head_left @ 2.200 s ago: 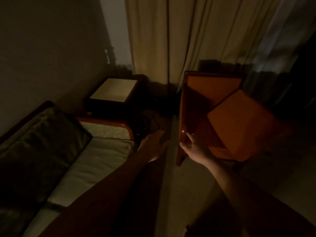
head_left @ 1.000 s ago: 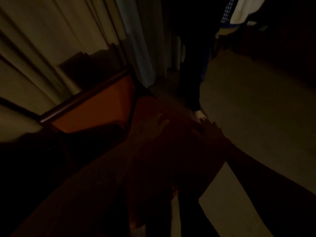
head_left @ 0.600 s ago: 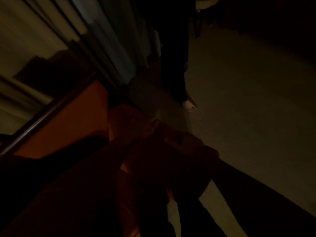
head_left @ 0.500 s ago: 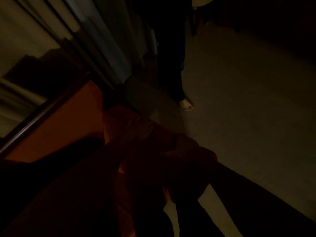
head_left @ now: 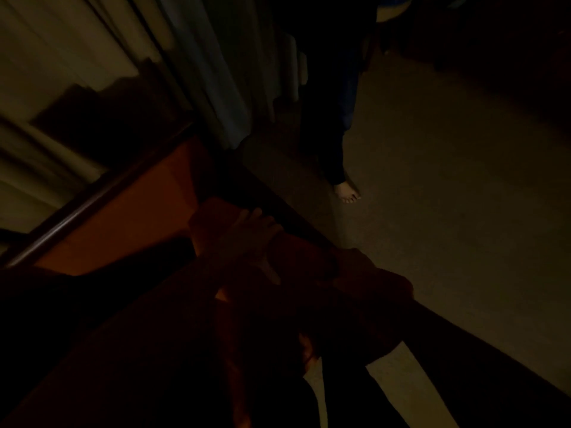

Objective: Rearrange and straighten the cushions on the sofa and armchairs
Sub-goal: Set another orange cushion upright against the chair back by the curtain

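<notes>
The room is very dark. An armchair with a dark wooden frame [head_left: 77, 211] and an orange back cushion [head_left: 123, 217] fills the left of the head view. A loose orange cushion [head_left: 306, 254] lies tilted on its seat. My left hand [head_left: 247, 239] rests on the cushion's upper part, fingers curled over its far edge. My right hand [head_left: 361, 267] holds the cushion's right edge. My forearms cover the cushion's lower half, which is lost in shadow.
Pale curtains [head_left: 92, 57] hang behind the armchair. Another person's dark trouser leg and bare foot [head_left: 347, 191] stand on the floor [head_left: 448, 227] just past the chair's right corner. Dark furniture shapes sit at the far top right.
My hands left the armchair's side frame and moved onto the orange cushion. The view swung right and tilted, losing the sofa. Over the last half second the hands hardly moved.
</notes>
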`<state>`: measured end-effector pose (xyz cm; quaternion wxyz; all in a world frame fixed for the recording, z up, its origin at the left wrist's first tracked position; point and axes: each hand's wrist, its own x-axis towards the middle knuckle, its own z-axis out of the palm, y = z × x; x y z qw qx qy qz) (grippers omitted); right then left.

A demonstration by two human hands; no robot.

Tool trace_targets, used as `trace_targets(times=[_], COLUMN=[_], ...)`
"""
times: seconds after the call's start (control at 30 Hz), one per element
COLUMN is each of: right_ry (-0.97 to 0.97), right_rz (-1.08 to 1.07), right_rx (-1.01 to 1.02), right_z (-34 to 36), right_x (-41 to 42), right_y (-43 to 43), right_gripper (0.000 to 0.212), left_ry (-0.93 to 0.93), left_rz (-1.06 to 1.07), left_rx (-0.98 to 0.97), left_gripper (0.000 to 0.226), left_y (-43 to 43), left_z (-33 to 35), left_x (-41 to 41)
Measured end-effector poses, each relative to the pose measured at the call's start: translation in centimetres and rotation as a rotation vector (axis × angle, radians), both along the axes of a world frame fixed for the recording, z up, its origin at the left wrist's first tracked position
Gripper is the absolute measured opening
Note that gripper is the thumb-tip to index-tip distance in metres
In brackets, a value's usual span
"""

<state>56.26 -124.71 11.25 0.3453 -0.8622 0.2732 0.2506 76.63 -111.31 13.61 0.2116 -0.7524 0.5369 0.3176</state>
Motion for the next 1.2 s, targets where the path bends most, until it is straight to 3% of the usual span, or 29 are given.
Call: trace_targets(times=[0.13,0.27,0.33,0.37,0.43,0.5,0.57,0.7,0.83,0.93,1.03,1.2], right_ry=[0.061,-0.068,-0.117,-0.082,-0.151,-0.286,-0.366,-0.319,-0.275,-0.413,-0.619,-0.762], right_rz=[-0.051,-0.030,-0.062,-0.037,0.055,0.087,0.093,0.278,0.436,0.503,0.527,0.603], right_rx=[-0.011,0.034,0.091,0.098,0.042,0.048,0.056,-0.078,-0.103,-0.176,-0.169,-0.178], right_z=[0.6,1.1,0.8,1.8,3.8,5.7,6.6,7.7,6.5,6.6,7.6,6.9], right_x=[-0.1,-0.1,0.4,1.1,2.4,4.1,6.6,13.2,17.6,21.3,26.0,31.7], right_y=[3.1,6.3,7.6,8.5,10.0,11.8,13.4,17.2,19.4,19.1,18.5,18.2], right_gripper=[0.052,0.075,0.102,0.106,0.089,0.052,0.062,0.022,0.027,0.017,0.022,0.018], left_ry=[-0.054,0.084,0.098,0.100,0.094,0.070,-0.001,-0.038,0.015,-0.116,-0.258,-0.323], left_rz=[-0.109,0.122,0.183,0.214,0.266,0.336,0.405,0.566,0.822,0.850,0.911,1.122], left_rx=[-0.133,-0.260,-0.340,-0.395,-0.502,-0.563,-0.604,-0.514,-0.603,-0.648,-0.645,-0.687], left_gripper=[0.117,0.099,0.093,0.089,0.082,0.078,0.072,0.062,0.059,0.054,0.050,0.050], left_y=[5.2,10.6,13.0,14.3,17.0,19.7,22.1,26.9,30.7,31.0,30.5,29.9], left_z=[-2.2,-1.4,-0.7,-0.4,0.2,1.2,2.3,2.8,2.0,2.4,3.4,3.3], left_x=[0.5,-0.2,-0.2,0.0,0.7,1.3,2.3,4.3,4.5,6.0,8.8,12.2])
